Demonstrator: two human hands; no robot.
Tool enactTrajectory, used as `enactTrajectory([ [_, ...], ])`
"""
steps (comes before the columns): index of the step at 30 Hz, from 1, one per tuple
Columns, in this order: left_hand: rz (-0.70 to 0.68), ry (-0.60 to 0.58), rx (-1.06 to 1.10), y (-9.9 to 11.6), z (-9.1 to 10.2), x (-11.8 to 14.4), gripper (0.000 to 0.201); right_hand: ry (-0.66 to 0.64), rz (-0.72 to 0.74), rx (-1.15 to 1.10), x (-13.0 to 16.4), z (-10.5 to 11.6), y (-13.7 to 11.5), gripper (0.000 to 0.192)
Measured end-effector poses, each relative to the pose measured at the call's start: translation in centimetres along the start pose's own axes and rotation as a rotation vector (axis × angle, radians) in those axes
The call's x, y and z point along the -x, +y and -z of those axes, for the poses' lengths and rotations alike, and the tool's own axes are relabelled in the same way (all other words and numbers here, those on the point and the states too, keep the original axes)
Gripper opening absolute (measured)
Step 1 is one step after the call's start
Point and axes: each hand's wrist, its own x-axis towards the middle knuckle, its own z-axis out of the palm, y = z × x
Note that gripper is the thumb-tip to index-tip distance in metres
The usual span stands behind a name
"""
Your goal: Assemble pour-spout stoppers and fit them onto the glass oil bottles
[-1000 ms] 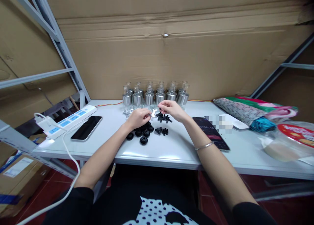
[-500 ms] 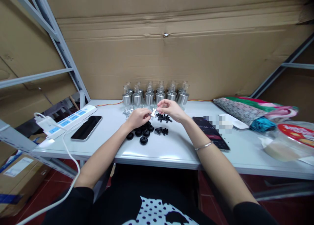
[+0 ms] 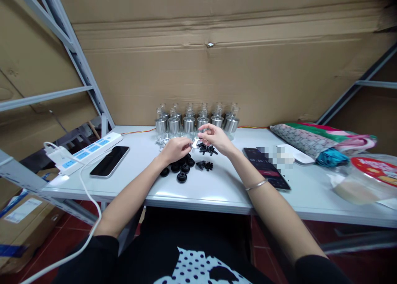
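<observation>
Right hand [image 3: 217, 138] fingers shifted slightly toward small silver bracket [image 3: 194, 143], now pinching beside it; left hand [image 3: 175, 148] grip on bracket barely moved.

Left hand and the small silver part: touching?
Touching. The head view shows the left hand pinching the silver part at its fingertips, no gap visible. The right hand is at the part too; its contact is too small to tell.

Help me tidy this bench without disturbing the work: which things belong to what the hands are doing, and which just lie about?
In use:
left hand and right hand, together holding a small silver metal piece
black round rubber caps
small black screws
row of silver metal cylinders

Lying about:
white power strip
black phone
patterned fabric bundle
</observation>
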Motion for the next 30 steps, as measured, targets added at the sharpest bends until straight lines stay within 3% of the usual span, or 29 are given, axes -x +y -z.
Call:
enactTrajectory([
  [30,-0.029,-0.038,-0.074,-0.29,-0.17,0.08,0.018,0.018,0.033,0.091,-0.31,-0.04,0.61,0.037],
])
